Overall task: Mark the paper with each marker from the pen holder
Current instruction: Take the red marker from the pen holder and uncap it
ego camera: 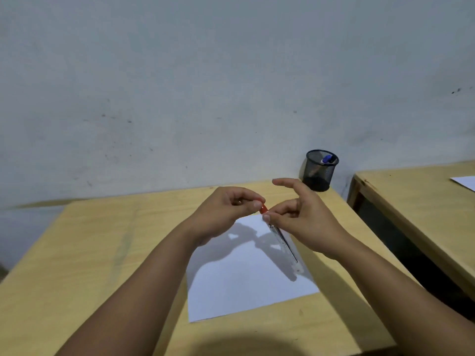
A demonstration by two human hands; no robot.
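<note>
A white sheet of paper [246, 278] lies on the wooden desk [102, 253]. Above it I hold a white marker [284, 242] with a red cap [263, 209], slanting down to the right. My right hand [303, 222] grips the marker's barrel near the cap, its index finger stretched out. The red cap is pinched between the thumb and fingers of my left hand [226, 214]. A black mesh pen holder [320, 170] stands at the desk's back right corner against the wall, with a blue-capped marker [327, 159] inside it.
A second wooden desk [424, 214] stands to the right across a dark gap, with a white sheet [465, 181] on it. A pale wall [231, 86] rises just behind the desk. The desk's left part is bare wood.
</note>
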